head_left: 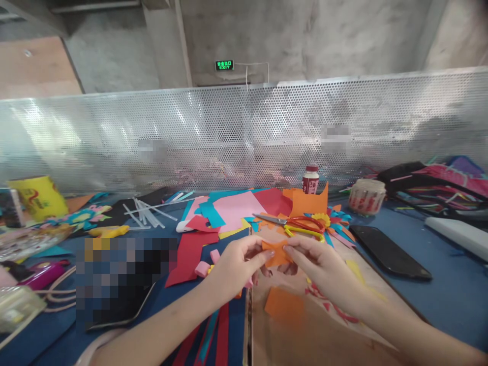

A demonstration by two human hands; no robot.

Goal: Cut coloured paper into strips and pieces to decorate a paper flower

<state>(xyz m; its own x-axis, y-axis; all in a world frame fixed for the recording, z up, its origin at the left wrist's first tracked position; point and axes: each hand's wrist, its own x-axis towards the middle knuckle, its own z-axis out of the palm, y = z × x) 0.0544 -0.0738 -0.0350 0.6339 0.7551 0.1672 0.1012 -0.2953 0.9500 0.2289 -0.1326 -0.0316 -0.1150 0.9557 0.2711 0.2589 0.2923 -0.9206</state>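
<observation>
A small piece of orange paper (275,254) is pinched between my two hands, above the brown board. My left hand (244,262) grips its left edge with thumb and fingers. On its right edge, the thumb and fingers of my right hand (310,259) are closed. Below them a second orange paper piece (285,306) lies on the brown board (305,340). Just beyond my hands rest red-handled scissors (305,222) and a yellow-handled tool (305,233). Pink paper loops (203,268) lie beside my left hand, partly hidden by it.
Red paper (186,256), pink paper (238,211) and a larger orange sheet (310,202) lie farther back. A black phone (389,252) is at right. A bottle (310,180), a jar (366,196), glue sticks (147,213) and a yellow glue gun (109,232) stand or lie around.
</observation>
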